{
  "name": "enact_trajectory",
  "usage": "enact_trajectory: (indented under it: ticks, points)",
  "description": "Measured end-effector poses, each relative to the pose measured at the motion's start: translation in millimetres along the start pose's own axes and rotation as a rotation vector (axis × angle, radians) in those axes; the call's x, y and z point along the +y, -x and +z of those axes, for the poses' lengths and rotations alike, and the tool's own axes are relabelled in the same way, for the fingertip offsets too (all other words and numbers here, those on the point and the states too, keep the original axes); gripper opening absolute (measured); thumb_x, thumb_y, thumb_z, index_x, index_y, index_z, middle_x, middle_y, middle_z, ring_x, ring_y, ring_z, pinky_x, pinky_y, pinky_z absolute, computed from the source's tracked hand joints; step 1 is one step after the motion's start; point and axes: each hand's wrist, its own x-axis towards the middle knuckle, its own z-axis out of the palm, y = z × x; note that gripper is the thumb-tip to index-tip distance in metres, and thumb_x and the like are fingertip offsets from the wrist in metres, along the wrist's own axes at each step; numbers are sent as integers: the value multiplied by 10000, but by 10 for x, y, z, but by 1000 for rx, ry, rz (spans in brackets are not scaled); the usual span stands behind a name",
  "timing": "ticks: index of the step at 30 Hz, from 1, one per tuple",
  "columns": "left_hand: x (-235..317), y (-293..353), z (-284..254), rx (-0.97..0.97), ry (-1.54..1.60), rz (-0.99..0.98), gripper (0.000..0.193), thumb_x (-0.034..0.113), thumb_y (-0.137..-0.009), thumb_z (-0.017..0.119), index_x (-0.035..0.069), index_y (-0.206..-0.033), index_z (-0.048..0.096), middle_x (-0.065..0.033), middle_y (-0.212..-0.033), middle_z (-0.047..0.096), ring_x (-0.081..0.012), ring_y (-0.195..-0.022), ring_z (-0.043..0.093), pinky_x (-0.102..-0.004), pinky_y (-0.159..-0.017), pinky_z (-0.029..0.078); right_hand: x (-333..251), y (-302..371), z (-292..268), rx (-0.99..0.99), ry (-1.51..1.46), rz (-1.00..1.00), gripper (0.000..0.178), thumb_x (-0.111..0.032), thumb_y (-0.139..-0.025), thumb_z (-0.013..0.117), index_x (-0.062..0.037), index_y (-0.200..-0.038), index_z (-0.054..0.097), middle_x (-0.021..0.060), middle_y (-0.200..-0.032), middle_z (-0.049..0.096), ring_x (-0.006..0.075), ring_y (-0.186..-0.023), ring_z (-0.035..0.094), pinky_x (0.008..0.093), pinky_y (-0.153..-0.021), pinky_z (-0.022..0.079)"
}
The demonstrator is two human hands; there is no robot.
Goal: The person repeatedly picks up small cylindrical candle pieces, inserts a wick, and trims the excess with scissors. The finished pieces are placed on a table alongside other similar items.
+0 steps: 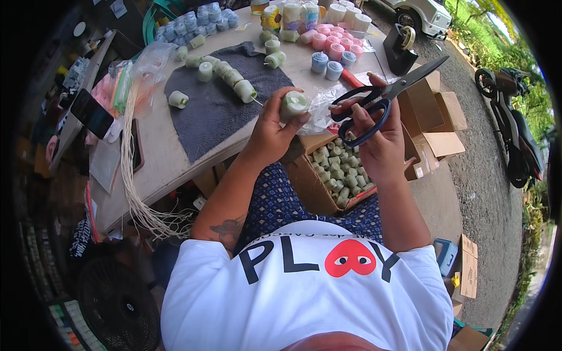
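Note:
Between the thumb and fingers of my left hand (pixel 274 126) is a pale green candle (pixel 294 105), its top turned up toward me. My right hand (pixel 380 134) grips a pair of scissors (pixel 374 111) by the dark blue handles, and the blades point up and to the right, away from the candle. Several more green candles (pixel 232 78) lie in a row on a dark grey cloth (pixel 205 126), one with a white wick sticking out. Below my hands, a cardboard box (pixel 313 190) holds many small green candles (pixel 336 167).
Pink candles (pixel 335 51) and blue candles (pixel 334 71) stand at the table's far side, near a black tape dispenser (pixel 401 50). White wick strands (pixel 130 169) hang over the left edge beside a phone (pixel 92 113). A motorcycle (pixel 514 128) is parked at right.

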Motion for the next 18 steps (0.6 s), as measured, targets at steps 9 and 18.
enact_trajectory:
  ticks: [9, 18]
  points:
    - [88, 42, -259, 217, 935, -460, 552, 590, -918, 397, 168, -1273, 378, -140, -1182, 525, -286, -1084, 551, -353, -895, 455, 709, 984, -183, -588, -234, 522, 590, -473, -898, 560, -97, -1312, 375, 58, -863, 534, 159, -745, 578, 304, -719, 477]
    - [230, 226, -224, 208, 984, -438, 614, 601, -888, 441, 137, -1277, 337, -146, -1131, 499, -340, -1071, 574, -419, -910, 496, 714, 744, 208, -571, -17, 644, 740, -696, -857, 392, -81, -1269, 396, 40, -805, 520, 151, -713, 544, 290, -693, 465]
